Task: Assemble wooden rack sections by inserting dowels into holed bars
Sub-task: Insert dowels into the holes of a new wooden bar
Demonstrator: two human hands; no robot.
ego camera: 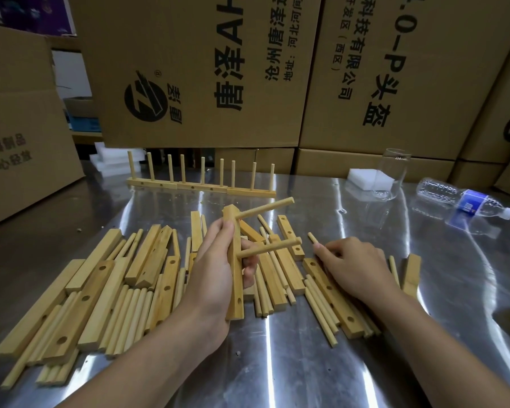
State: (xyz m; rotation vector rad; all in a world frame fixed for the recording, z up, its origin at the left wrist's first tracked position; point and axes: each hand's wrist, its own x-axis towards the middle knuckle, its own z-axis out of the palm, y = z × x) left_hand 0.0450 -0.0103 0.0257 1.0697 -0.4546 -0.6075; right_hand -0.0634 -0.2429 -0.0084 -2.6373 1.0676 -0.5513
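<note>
- Cardboard boxes [206, 69] with printed writing stand stacked along the far edge of the table [306, 363], and one more stands at its far left corner.
- The table has a shiny metal top.
- A pile of holed bars [95, 290] and loose dowels [130, 316] lies spread from the near left corner to the middle, with a smaller group to the right of the middle.
- Three finished sections [200, 187] stand end to end in a row near the far edge, with their dowels pointing up.
- The left hand [215, 278] holds the raised bar [235, 287] nearly upright above the middle of the pile, with thumb and fingers curled round it.
- Two inserted dowels [268, 248] stick out to the right from the upper part of this bar, and a hole near its lower end is unfilled.
- The right hand [354, 266] rests over the right group, its curled fingertips pinching a single dowel [312, 237] whose tip points up and left.
- A plastic bottle [465, 200] lies on its side near the far right corner.
- A clear glass [392, 175] stands just left of the bottle.
- A white foam block [365, 178] lies right behind the glass.
</note>
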